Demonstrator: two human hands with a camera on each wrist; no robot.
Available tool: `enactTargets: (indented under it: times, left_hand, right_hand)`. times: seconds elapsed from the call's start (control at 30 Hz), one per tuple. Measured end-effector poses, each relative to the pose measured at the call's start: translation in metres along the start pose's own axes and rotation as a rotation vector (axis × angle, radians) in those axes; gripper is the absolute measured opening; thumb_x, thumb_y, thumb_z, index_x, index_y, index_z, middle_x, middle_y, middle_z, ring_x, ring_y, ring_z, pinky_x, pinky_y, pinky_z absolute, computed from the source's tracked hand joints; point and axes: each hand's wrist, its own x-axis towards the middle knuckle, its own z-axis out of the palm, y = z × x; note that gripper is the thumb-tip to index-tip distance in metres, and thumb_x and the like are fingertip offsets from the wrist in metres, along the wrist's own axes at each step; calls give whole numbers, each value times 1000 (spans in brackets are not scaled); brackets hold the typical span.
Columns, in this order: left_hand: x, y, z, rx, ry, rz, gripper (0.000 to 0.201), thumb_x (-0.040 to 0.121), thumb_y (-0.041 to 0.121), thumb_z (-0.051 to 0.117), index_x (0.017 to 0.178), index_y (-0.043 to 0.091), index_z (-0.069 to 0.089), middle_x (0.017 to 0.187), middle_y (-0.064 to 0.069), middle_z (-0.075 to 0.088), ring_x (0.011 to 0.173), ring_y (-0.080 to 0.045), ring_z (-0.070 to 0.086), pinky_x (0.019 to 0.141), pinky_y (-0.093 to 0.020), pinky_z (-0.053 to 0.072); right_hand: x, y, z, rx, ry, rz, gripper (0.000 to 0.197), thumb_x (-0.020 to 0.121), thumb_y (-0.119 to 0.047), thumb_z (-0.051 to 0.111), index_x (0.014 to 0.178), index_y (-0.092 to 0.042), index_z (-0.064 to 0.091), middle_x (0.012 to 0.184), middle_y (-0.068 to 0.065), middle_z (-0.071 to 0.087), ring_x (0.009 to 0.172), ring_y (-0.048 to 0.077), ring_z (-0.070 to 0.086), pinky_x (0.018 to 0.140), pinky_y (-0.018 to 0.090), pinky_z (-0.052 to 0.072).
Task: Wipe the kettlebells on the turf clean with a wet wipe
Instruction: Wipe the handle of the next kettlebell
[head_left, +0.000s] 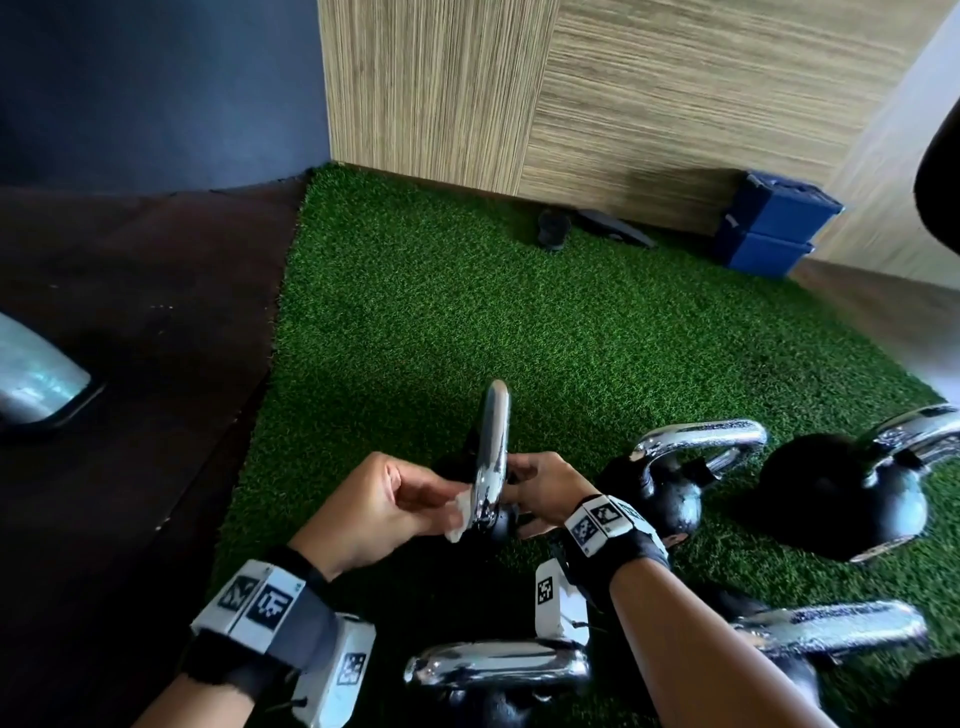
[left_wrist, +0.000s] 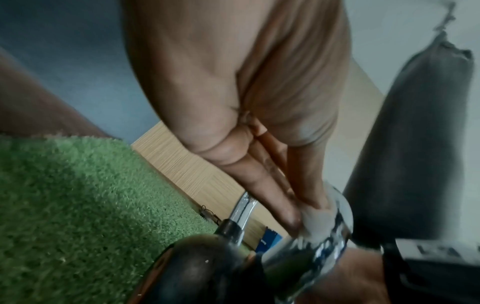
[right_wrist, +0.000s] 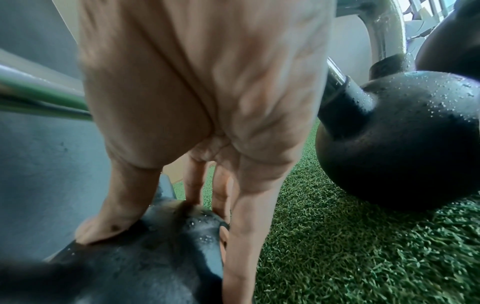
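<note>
A black kettlebell with a chrome handle (head_left: 492, 447) stands on the green turf (head_left: 467, 322), its ball mostly hidden by my hands. My left hand (head_left: 441, 499) pinches a white wet wipe (head_left: 460, 514) against the lower left side of that handle. In the left wrist view the fingers (left_wrist: 272, 191) press the wipe (left_wrist: 315, 221) onto the chrome handle (left_wrist: 337, 232). My right hand (head_left: 524, 501) grips the ball from the right. In the right wrist view its thumb and fingers (right_wrist: 109, 222) are spread round the black ball (right_wrist: 161, 253).
Several more kettlebells lie close by: two to the right (head_left: 670, 493) (head_left: 852, 499) and two near my forearms (head_left: 498, 670) (head_left: 831, 631). Blue boxes (head_left: 774, 223) and a small black object (head_left: 553, 228) sit by the wood wall. Dark flooring (head_left: 130, 338) borders the turf on the left.
</note>
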Motion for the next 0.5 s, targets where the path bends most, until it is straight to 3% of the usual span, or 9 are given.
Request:
enactTargets:
  times: [0.1,0.17,0.3,0.37,0.43,0.5]
  left_hand:
    - [-12,-7,6,132,90,49,25,79,12,85,102,21,82,100,11,79,99,-6,74,89,-18,55]
    - [-17,-13,10,188,152,66,26,79,11,85,101,26,82,99,17,78,97,-2,74,90,-16,54]
    - [-18,-21,21,315,204,18,44,80,19,85,80,61,70,87,42,67,92,17,66,85,0,46]
    - [-16,-23,21,341,202,11,49,81,23,83,77,69,66,86,46,64,94,21,63,84,4,42]
    - [-15,-24,18,368,175,19,44,84,24,81,84,67,68,91,45,66,97,19,64,86,2,42]
    - [-14,-23,13,263,162,-19,32,84,18,80,96,48,76,100,26,75,101,4,70,92,-14,52]
  right_hand:
    - [-1,0,0,-23,3,-11,30,83,-23,80,111,-25,72,80,-9,75,61,4,71,48,27,57]
    - [-1,0,0,-63,-9,-23,24,82,-27,80,106,-28,74,84,-5,77,66,8,73,55,32,61]
    - [-3,-3,1,-118,7,-27,20,82,-29,79,102,-28,75,90,1,78,69,12,73,70,47,63]
    - [-4,-6,3,-166,44,-23,21,82,-30,79,102,-26,75,92,5,78,73,16,72,74,53,62]
    - [-7,-11,3,-262,102,-25,26,80,-36,80,104,-29,76,89,-1,78,76,15,73,73,42,63]
    - [-14,-21,-2,-475,118,-51,31,76,-46,81,103,-32,76,80,-12,73,75,9,69,66,24,54]
